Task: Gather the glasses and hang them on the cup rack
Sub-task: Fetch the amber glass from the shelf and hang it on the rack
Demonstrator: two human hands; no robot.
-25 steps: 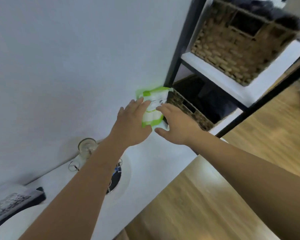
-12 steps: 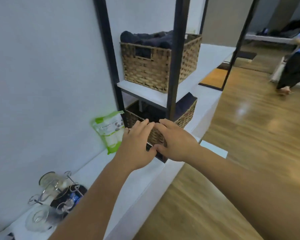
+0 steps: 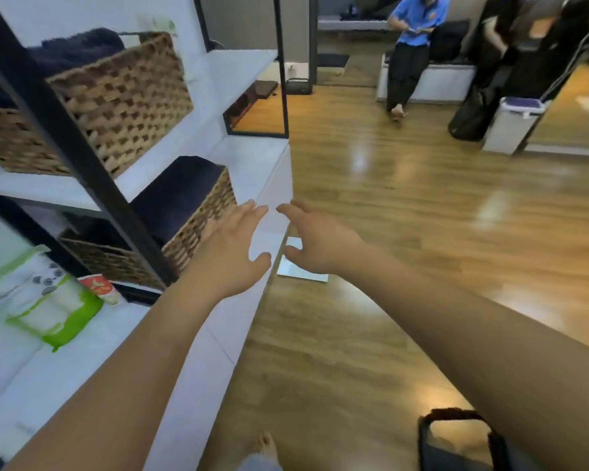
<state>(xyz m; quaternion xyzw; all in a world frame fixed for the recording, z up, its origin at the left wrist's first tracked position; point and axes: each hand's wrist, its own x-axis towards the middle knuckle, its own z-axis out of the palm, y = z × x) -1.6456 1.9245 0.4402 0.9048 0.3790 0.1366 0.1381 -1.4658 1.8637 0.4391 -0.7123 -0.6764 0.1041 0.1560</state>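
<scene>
1. The left hand reaches forward with fingers spread and palm down, empty, just beside the front corner of the lower wicker basket.
2. The right hand is stretched out alongside it, fingers loosely curled and grasping nothing, above the edge where the white ledge meets the wooden floor.
3. The two hands are near each other but apart, thumbs pointing inward.
4. The lower wicker basket holds dark blue cloth and sits behind a black post of the shelf frame.
5. A second wicker basket, also filled with dark cloth, stands on the white shelf above the lower wicker basket.
6. To the left of the lower wicker basket, a green-and-white plastic packet with a panda print lies on the white ledge, with a small red-and-white cup between the two.
7. No glasses or cup rack appear in this view.
8. Beyond the lower wicker basket, across the floor, a seated person in a blue shirt is visible.
9. A black-rimmed container stands on the floor, under the right forearm.
</scene>
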